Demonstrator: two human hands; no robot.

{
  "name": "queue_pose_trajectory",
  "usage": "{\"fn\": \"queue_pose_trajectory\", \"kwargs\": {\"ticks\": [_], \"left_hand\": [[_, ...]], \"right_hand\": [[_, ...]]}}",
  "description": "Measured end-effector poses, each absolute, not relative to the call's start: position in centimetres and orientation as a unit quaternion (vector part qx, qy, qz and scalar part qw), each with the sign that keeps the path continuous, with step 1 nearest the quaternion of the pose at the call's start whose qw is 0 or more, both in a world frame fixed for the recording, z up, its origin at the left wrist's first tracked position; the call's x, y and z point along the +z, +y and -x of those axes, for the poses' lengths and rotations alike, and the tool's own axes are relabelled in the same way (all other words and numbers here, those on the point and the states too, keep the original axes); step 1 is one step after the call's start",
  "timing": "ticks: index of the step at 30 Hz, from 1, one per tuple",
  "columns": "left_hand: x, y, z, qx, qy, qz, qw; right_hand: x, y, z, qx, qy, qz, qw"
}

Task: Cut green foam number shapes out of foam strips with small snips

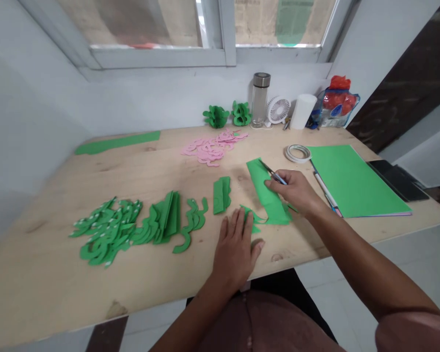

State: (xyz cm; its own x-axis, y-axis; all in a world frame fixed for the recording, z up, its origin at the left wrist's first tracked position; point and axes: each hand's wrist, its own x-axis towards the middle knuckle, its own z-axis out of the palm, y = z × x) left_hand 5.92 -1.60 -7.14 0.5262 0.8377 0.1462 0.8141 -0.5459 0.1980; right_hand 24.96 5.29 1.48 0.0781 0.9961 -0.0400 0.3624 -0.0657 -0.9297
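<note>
My right hand is closed around a pair of scissors, whose dark blades point away over a green paper strip. Fingers of that hand cover part of the strip's right edge. Palm down near the table's front edge, my left hand lies with its fingers stretched out, the tips touching green paper scraps. Just beyond the left fingertips stands a small folded green paper piece. Wavy green cutouts lie to the left, beside folded green paper.
A pile of green paper curls lies at the left, pink cutouts farther back. Tape, green sheets, pens and a phone are at the right. A bottle and small fan stand by the wall.
</note>
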Motion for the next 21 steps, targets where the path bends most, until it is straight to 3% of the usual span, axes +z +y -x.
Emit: {"fn": "queue_pose_trajectory", "kwargs": {"ticks": [9, 14, 21], "left_hand": [[-5.7, 0.1, -13.8, 0.216, 0.440, -0.852, 0.186], [-3.8, 0.3, -10.8, 0.255, 0.412, -0.855, 0.186], [-2.6, 0.4, -3.8, 0.023, 0.538, -0.841, 0.056]], "right_hand": [[3.6, 2.5, -25.6, 0.416, -0.481, 0.597, 0.489], [3.7, 1.6, -26.7, 0.405, -0.459, 0.596, 0.519], [3.3, 1.1, -27.3, 0.407, -0.443, 0.579, 0.550]]}}
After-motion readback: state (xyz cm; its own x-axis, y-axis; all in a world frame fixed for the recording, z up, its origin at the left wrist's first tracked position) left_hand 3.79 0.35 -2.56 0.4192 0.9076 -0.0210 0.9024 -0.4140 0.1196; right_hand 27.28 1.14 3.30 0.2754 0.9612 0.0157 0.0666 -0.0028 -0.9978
